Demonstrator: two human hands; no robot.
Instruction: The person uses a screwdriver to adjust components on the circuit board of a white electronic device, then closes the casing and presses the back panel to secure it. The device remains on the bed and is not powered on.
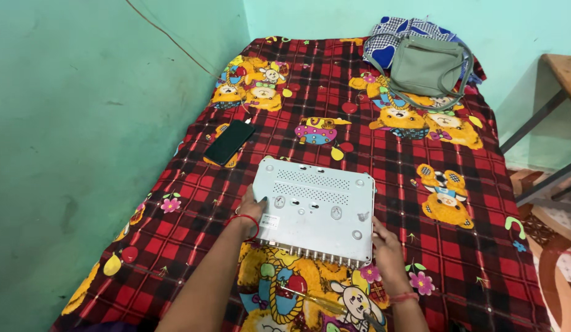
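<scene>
Nearest me, a yellow-handled screwdriver (310, 299) lay loose on the soft checked blanket (175, 233), red and black with plush-looking cartoon bears. Just beyond it sat a flat, pale grey metal box (316, 209), underside up, its sheet steel punched with two rows of vent holes and a line of round connectors along the near edge. The left hand (251, 212) clasped its left edge, thumb on top; the right hand (386, 246) gripped the near right corner, though its fingertips were probably tucked beneath. Farther off lay a glossy black phone (229, 142), and against the far wall a grey-green fabric handbag (428, 66) on a blue-checked cloth (393, 29).
</scene>
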